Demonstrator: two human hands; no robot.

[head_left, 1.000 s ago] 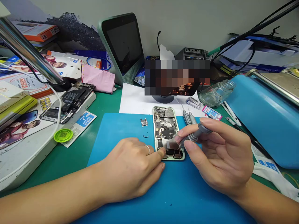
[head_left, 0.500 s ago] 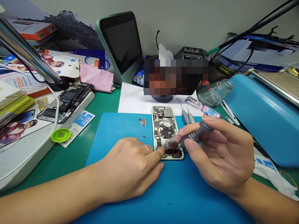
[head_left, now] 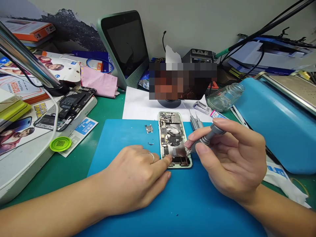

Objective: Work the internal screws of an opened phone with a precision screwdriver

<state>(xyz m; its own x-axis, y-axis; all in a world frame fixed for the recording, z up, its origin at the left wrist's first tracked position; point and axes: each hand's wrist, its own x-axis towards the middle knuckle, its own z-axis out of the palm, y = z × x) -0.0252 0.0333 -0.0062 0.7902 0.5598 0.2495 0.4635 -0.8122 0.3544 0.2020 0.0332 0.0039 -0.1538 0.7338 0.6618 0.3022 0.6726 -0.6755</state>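
Observation:
An opened smartphone (head_left: 175,133) lies on the blue mat with its back housing and inner parts exposed. My left hand (head_left: 138,177), a ring on one finger, holds it at the lower left edge with the index fingertip pressed on it and the other fingers curled; the thumb is hidden. In my right hand (head_left: 234,161) is a grey precision screwdriver (head_left: 209,135), tilted, gripped between thumb and fingers. Its tip points down to the phone's lower right area; exact contact is hard to make out. A small metal bracket (head_left: 148,128) and tiny parts (head_left: 150,144) lie left of the phone.
Two more screwdrivers (head_left: 195,121) lie beyond the phone, near a glass jar (head_left: 224,97). A second opened phone (head_left: 66,107) rests on the white stand at left, by a green lid (head_left: 60,144). A tablet-like screen (head_left: 125,46) stands behind. A blue case (head_left: 276,128) sits at right.
The whole view has shifted slightly, so everything appears a little further left. Both hands keep almost the same pose on the phone and the screwdriver.

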